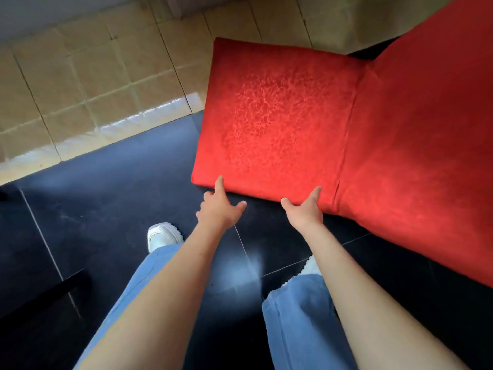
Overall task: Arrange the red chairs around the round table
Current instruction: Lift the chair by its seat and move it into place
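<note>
A red fabric-covered chair (272,116) fills the upper right of the head view; its seat faces me and its backrest (426,145) runs off to the right. My left hand (220,206) reaches the seat's near edge, with one straight finger touching the corner and the thumb spread. Further right along the same edge, my right hand (304,209) touches the seat with its fingers extended and the thumb apart. Neither hand visibly wraps the edge. No round table is in view.
I stand on glossy black floor tiles (120,209), in blue trousers and white shoes (162,235). Beige tiles (93,84) begin beyond the chair on the left. A dark bar-shaped object (53,292) crosses the lower left corner.
</note>
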A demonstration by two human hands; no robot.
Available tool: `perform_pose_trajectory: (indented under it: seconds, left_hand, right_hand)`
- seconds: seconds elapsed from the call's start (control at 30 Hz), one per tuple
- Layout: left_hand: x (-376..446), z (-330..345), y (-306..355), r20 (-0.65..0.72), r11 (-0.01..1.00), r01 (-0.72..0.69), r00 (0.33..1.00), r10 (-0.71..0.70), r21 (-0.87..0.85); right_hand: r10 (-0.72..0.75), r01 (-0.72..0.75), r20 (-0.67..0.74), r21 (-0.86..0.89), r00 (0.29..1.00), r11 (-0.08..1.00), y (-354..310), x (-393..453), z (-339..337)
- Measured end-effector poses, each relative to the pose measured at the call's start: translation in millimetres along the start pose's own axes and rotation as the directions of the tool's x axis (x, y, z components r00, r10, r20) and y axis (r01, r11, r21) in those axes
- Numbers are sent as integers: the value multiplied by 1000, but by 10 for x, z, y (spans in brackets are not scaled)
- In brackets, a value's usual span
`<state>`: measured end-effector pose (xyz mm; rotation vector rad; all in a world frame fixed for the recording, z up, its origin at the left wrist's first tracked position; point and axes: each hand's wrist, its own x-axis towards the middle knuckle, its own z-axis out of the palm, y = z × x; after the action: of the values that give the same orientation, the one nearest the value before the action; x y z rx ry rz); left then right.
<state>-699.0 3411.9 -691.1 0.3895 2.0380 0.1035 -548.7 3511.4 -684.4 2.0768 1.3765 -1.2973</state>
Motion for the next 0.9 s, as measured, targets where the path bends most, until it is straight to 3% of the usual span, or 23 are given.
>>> perform_pose_trajectory:
  seconds: [0.1, 0.2, 0.4, 0.67, 0.9]
  left_hand:
    - [377, 390, 9, 3, 979, 58, 998, -58, -195]
    - [697, 683, 16, -6, 927, 123, 991, -134, -355]
    - [1085, 1015, 12, -185, 798, 81, 954, -236, -598]
    - [1431, 1295, 155, -185, 637, 125, 899, -397, -760]
    - [1519, 1298, 149, -179, 493, 93, 862, -475, -865]
  right_hand:
    - [20, -18, -38, 57, 999, 998, 140, 400, 200]
    - [90, -65, -165, 148, 982, 987, 286, 671, 348]
    - [200, -93, -237, 399, 951, 912, 496, 1062, 572]
    - [344, -60, -307, 662, 887, 747, 395, 1266, 814]
    - [416, -37, -327, 747, 849, 664, 358, 1365, 894]
